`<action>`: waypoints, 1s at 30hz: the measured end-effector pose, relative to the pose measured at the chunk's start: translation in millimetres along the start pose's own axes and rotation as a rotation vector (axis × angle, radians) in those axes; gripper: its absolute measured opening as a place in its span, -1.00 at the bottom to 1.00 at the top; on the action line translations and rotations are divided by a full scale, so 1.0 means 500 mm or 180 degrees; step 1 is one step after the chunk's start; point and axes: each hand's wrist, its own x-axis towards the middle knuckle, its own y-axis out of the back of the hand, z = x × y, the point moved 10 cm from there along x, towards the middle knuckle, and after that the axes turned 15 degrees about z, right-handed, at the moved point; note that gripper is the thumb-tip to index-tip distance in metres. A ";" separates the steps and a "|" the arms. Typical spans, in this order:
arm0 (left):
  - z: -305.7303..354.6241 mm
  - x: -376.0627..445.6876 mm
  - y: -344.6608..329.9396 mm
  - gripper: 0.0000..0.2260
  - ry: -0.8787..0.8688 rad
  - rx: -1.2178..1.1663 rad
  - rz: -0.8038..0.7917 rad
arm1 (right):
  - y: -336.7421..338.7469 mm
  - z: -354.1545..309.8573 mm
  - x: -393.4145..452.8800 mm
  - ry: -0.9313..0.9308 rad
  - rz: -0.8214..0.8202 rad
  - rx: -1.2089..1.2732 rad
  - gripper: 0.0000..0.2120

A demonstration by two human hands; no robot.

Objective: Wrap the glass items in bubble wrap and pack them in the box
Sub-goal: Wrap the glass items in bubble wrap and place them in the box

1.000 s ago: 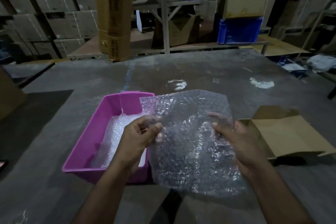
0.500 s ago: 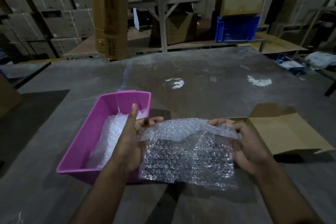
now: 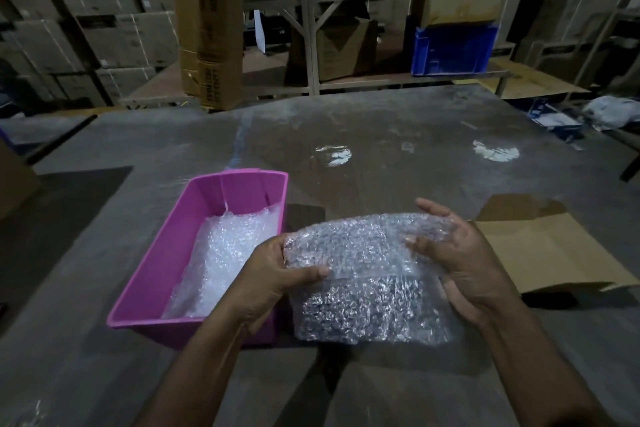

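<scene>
1. A wide grey table [image 3: 346,135] with a scuffed, shiny top fills most of the frame.
2. A flat brown cardboard box [image 3: 547,253] with its flaps open lies at the right edge, just beside the right hand.
3. A pink rectangular plastic tub [image 3: 156,260] sits left of centre, with loose clear bubble wrap [image 3: 225,253] piled inside it.
4. A clear bubble-wrap sheet [image 3: 363,274], folded over at its top, is held above the table at lower centre; whether glass sits inside it cannot be told.
5. The right hand [image 3: 464,253] grasps the fold's right end, thumb on top and fingers behind.
6. The left hand [image 3: 270,274] pinches the left edge, thumb across the front.
</scene>
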 end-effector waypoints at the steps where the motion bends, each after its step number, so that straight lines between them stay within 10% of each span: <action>1: 0.007 -0.003 -0.001 -0.53 -0.0075 -0.0016 0.0038 | 0.002 0.001 0.004 -0.0012 0.0030 0.0059 -0.06; 8: 0.038 0.003 0.017 -0.62 -0.0322 -0.0405 0.0394 | -0.019 0.049 -0.021 -0.0458 -0.0245 -0.0022 -0.01; 23: 0.048 0.007 0.023 -0.89 -0.0515 -0.0463 0.0195 | -0.002 0.026 -0.020 -0.0241 0.0164 0.0124 -0.90; 30: 0.029 0.010 0.037 -0.36 0.0192 -0.0919 0.0386 | -0.003 0.022 -0.030 -0.0755 0.0162 0.0690 -0.66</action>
